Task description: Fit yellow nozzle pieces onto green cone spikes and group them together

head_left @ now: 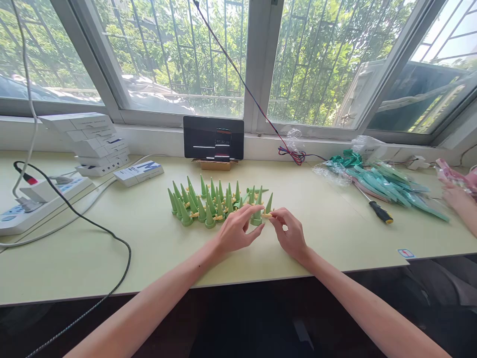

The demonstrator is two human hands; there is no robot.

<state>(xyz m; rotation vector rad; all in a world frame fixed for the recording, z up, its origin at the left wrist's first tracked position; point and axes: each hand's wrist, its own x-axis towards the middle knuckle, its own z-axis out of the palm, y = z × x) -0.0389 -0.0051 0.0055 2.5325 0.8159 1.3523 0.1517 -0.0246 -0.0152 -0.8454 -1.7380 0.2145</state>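
Observation:
Many pointed green cones stand upright in a cluster, with small yellow pieces between them, on the table before me. At the cluster's right end, the thumb and fingers of my left hand [238, 229] curve around the base of one green cone [256, 218]. Close beside it, my right hand [289, 233] pinches a small yellow piece [266, 216] between thumb and forefinger, its tip pointing at that cone. Another green cone [269, 203] rises just behind the right fingertips. A few green cones lie on their sides at the back of the cluster.
Behind the cones a tablet [213, 138] leans on a small stand. Stacked white boxes [95, 144], a power strip [48, 201] and cables are at left. A screwdriver [380, 211] and green plastic strips [391, 184] lie at right, near another person's hand [460, 199].

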